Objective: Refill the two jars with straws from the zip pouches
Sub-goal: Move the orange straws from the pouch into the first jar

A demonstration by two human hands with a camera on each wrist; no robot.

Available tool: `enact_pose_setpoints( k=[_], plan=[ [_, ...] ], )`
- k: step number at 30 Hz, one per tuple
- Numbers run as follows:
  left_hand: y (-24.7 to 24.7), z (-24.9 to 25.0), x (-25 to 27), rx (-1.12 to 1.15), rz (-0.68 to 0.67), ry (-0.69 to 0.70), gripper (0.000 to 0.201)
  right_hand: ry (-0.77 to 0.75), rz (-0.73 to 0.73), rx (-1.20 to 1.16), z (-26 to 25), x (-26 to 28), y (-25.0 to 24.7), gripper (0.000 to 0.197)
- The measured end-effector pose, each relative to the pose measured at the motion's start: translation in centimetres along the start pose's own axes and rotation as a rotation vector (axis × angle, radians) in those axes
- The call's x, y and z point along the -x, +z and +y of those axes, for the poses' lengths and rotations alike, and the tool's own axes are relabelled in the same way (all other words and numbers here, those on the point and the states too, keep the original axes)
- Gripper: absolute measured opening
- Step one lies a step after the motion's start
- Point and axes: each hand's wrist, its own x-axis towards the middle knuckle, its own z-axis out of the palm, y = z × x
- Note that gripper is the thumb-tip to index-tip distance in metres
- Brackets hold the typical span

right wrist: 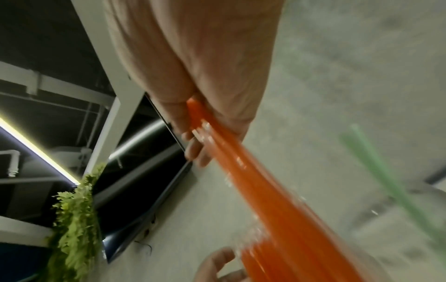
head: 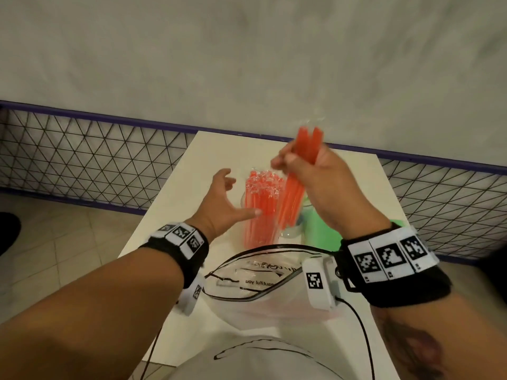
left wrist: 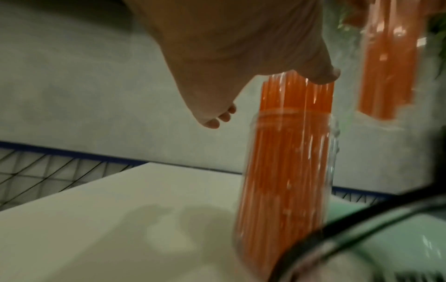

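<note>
A glass jar (head: 253, 229) (left wrist: 287, 171) packed with orange straws stands mid-table. My left hand (head: 236, 196) is spread beside it, its thumb (left wrist: 323, 76) touching the straws' tops and holding nothing. My right hand (head: 290, 163) (right wrist: 193, 145) grips a bundle of orange straws (head: 307, 146) (right wrist: 260, 190) raised just right of that jar, tilted. Below the bundle shows the base of a second glass jar (head: 290, 233). I cannot tell whether the bundle's lower ends are inside it. A clear zip pouch (head: 260, 281) lies open at the near edge.
Green straws (head: 319, 229) (right wrist: 376, 171) lie right of the jars, partly behind my right wrist. The small white table (head: 175, 215) backs onto a purple-framed wire mesh fence (head: 82, 160) and a grey wall. Tiled floor lies to the left.
</note>
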Motion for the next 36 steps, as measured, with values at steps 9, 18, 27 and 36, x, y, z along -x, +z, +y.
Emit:
enact_pose_setpoints(
  k=[9, 18, 27, 36],
  plan=[
    [3.1, 2.4, -2.8, 0.024, -0.065, -0.045, 0.113, -0.093, 0.452, 0.094, 0.8, -3.1, 1.9, 0.016],
    [3.2, 1.1, -3.2, -0.061, -0.03, -0.014, 0.068, 0.0, 0.685, -0.154, 1.7, -5.1, 2.4, 0.013],
    [3.0, 1.2, -3.1, -0.11, -0.084, -0.01, 0.078, -0.017, 0.645, -0.138, 0.7, -4.8, 1.8, 0.025],
    [2.5, 1.7, -2.3, 0.015, -0.162, 0.011, 0.076, 0.072, 0.635, -0.2, 1.5, -4.8, 2.0, 0.024]
  ],
)
